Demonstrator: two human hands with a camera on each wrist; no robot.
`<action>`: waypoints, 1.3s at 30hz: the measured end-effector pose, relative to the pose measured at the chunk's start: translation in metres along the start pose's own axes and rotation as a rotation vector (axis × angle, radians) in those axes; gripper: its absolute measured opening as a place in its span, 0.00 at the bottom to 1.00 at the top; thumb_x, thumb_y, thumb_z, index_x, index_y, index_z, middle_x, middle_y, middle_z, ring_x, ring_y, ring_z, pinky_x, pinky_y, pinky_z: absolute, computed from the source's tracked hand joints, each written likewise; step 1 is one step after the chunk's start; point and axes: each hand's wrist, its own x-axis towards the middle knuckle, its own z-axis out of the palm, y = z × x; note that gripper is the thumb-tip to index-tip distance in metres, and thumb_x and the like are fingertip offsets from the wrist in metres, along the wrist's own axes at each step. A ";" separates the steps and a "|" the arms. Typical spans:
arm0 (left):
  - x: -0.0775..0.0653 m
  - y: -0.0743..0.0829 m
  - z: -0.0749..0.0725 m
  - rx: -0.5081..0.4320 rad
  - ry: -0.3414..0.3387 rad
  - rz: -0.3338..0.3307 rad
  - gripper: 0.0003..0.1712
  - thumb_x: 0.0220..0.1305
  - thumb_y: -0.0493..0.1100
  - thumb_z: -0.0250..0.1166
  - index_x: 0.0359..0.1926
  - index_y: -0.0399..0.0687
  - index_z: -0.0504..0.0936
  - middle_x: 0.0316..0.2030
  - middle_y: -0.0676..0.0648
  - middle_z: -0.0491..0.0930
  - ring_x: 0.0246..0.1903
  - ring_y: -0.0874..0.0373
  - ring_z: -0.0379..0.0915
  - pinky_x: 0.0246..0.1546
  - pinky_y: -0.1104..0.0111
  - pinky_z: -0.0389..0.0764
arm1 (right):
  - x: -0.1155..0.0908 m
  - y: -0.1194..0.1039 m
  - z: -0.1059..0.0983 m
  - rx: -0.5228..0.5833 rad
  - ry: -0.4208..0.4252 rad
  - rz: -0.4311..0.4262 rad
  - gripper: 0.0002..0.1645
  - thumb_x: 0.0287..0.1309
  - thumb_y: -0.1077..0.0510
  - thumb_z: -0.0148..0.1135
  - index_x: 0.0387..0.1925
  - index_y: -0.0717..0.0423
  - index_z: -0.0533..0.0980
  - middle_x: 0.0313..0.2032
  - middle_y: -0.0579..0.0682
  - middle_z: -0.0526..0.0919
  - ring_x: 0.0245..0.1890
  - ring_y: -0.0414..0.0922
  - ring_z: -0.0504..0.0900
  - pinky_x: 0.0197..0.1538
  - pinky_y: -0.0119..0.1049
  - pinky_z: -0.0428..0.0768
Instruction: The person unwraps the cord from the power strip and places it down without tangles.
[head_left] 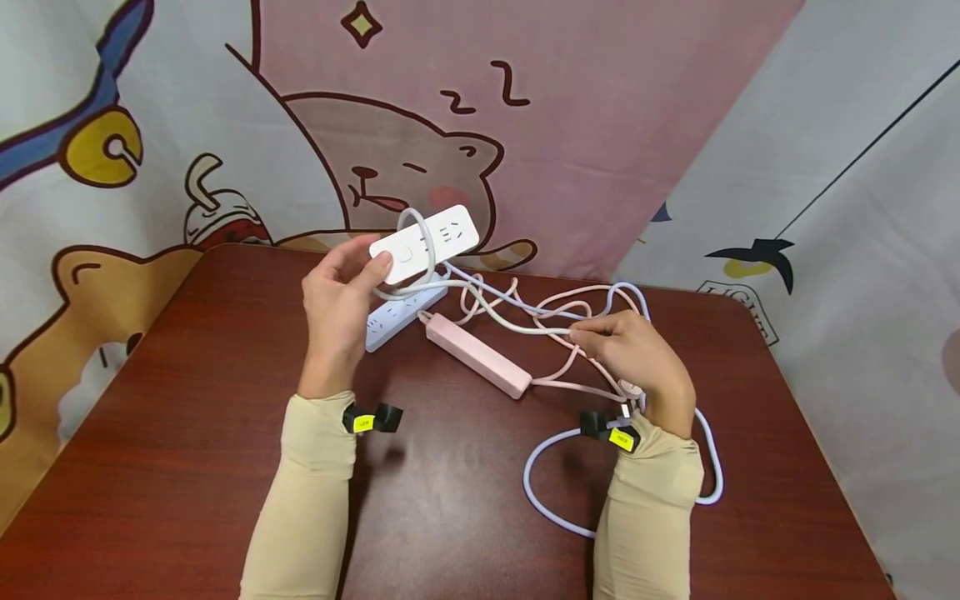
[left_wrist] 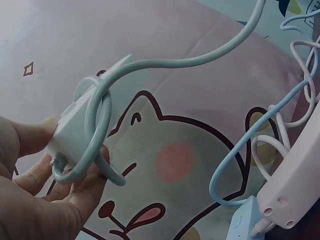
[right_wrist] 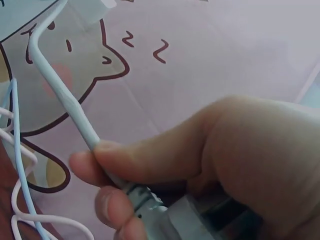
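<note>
My left hand (head_left: 336, 312) holds a white power strip (head_left: 457, 232) by one end, tilted above the table, thumb on its socket face. The strip's white cable (head_left: 517, 325) loops around its body, and in the left wrist view the loop (left_wrist: 92, 135) lies close to my fingers. To the right, my right hand (head_left: 637, 354) pinches the same cable between thumb and fingers. The right wrist view shows the cable's ribbed collar (right_wrist: 142, 196) and a pale plug-like end (right_wrist: 185, 222) within that hand, partly hidden by it.
On the brown table (head_left: 465, 483) lie a pink power strip (head_left: 478, 354) and a light blue power strip (head_left: 393, 321). Their pink cable (head_left: 577, 387) and blue cable (head_left: 528, 475) tangle near and under my right arm. A printed curtain (head_left: 585, 125) hangs behind the table.
</note>
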 end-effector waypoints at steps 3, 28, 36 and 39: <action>-0.001 0.000 0.002 0.012 -0.020 0.021 0.18 0.62 0.35 0.72 0.53 0.38 0.84 0.37 0.55 0.83 0.35 0.62 0.77 0.32 0.76 0.81 | -0.001 0.002 -0.002 -0.029 0.030 -0.018 0.18 0.70 0.50 0.60 0.52 0.55 0.86 0.46 0.52 0.90 0.45 0.43 0.79 0.51 0.34 0.76; -0.008 0.003 0.002 0.277 -0.561 -0.198 0.18 0.63 0.43 0.72 0.54 0.46 0.87 0.39 0.53 0.88 0.37 0.60 0.82 0.40 0.70 0.81 | 0.015 -0.031 0.026 0.324 0.435 -0.417 0.09 0.65 0.67 0.65 0.44 0.59 0.86 0.37 0.52 0.85 0.37 0.34 0.75 0.42 0.24 0.72; -0.012 0.001 0.008 0.323 -0.550 -0.197 0.18 0.58 0.40 0.75 0.50 0.44 0.87 0.38 0.49 0.87 0.35 0.58 0.81 0.38 0.68 0.82 | 0.017 -0.039 0.032 0.296 0.425 -0.483 0.09 0.61 0.68 0.68 0.42 0.57 0.86 0.34 0.52 0.85 0.37 0.37 0.73 0.41 0.31 0.69; -0.011 0.000 0.009 0.312 -0.506 -0.192 0.17 0.58 0.40 0.75 0.48 0.43 0.86 0.36 0.49 0.86 0.32 0.58 0.82 0.38 0.65 0.84 | 0.016 -0.041 0.032 0.328 0.410 -0.486 0.10 0.60 0.69 0.68 0.41 0.57 0.86 0.33 0.52 0.85 0.34 0.37 0.73 0.39 0.29 0.70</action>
